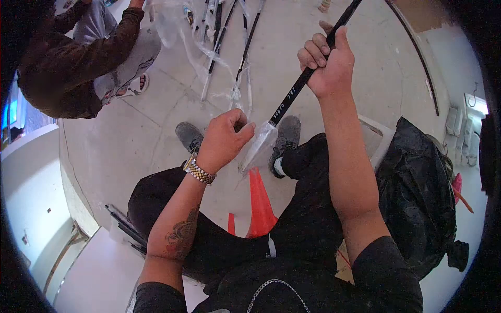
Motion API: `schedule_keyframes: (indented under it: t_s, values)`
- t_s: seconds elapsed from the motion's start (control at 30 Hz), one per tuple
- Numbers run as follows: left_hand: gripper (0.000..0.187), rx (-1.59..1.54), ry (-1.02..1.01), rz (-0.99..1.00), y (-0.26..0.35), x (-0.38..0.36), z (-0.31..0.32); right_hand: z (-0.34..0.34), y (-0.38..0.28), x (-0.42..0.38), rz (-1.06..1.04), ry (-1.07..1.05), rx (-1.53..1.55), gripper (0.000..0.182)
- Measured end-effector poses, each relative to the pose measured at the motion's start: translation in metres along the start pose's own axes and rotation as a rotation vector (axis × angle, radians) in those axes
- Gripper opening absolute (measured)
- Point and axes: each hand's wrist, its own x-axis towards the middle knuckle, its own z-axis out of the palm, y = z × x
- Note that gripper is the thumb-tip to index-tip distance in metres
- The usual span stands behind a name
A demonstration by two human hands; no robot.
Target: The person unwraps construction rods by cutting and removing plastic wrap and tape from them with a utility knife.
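Note:
My right hand (pixel 329 65) is closed around a long black bar (pixel 296 93) with pale handwritten marks along it. The bar slants from the top right down toward my feet. Clear plastic wrap (pixel 259 147) covers its lower end. My left hand (pixel 227 138), with a watch at the wrist, has curled fingers just left of that wrap. Whether a bit of plastic sits between its thumb and fingers is hidden.
An orange cone (pixel 259 206) stands between my legs. Ahead, several black bars (pixel 222 44) lie on the floor with loose clear plastic (pixel 175 23). A person (pixel 86 57) sits at upper left. A black plastic bag (pixel 415 193) is at my right.

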Motion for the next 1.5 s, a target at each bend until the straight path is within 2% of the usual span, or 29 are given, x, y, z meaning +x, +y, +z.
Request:
schedule_keyframes:
  t_s: [0.27,0.4,0.47,0.5,0.53,0.57,0.63,0.67,0.73,0.83,1.03,1.13,1.2,1.5]
  values:
    - [0.024,-0.045,-0.001,-0.038,0.002,0.0,-0.002,-0.004,0.001,0.003,0.006,-0.026,0.013,0.041]
    - [0.021,-0.099,-0.027,-0.097,-0.001,0.001,0.0,-0.003,0.001,0.002,-0.004,0.034,-0.034,0.041]
    - [0.022,-0.119,-0.005,-0.058,-0.001,0.001,0.004,-0.003,0.0,0.003,-0.032,0.063,-0.03,0.041]
    - [0.023,-0.152,0.022,-0.034,0.001,0.0,0.004,-0.006,-0.002,0.004,0.031,0.035,-0.041,0.041]
    - [0.024,-0.093,-0.05,-0.039,0.006,0.0,0.0,-0.008,-0.001,0.005,0.094,0.005,-0.048,0.041]
    - [0.024,-0.057,-0.069,-0.033,0.006,0.0,0.003,-0.008,0.0,0.006,0.071,0.015,-0.015,0.041]
    - [0.026,-0.348,-0.062,0.1,0.003,-0.002,0.013,-0.009,0.003,0.005,0.213,-0.041,-0.044,0.04]
    - [0.026,-0.322,-0.083,0.1,0.01,-0.003,0.011,-0.007,0.007,0.002,0.196,-0.03,-0.018,0.04]
    - [0.026,-0.586,-0.316,-0.059,0.029,-0.007,0.006,0.0,0.016,-0.001,0.256,0.028,-0.112,0.041]
    - [0.024,-0.623,-0.412,-0.067,0.033,-0.014,0.011,0.001,0.023,-0.003,0.286,0.038,-0.096,0.039]
    - [0.024,-0.62,-0.464,-0.083,0.043,-0.019,0.013,-0.003,0.033,-0.003,0.366,0.113,-0.091,0.037]
    - [0.026,-0.714,-0.462,-0.098,0.043,-0.021,0.019,-0.007,0.037,-0.002,0.42,0.054,-0.105,0.036]
    - [0.025,-0.671,-0.473,-0.104,0.041,-0.021,0.02,-0.007,0.041,-0.001,0.444,-0.014,-0.135,0.036]
    - [0.022,-0.598,-0.457,-0.069,0.039,-0.02,0.023,-0.006,0.044,-0.002,0.458,-0.051,-0.159,0.036]
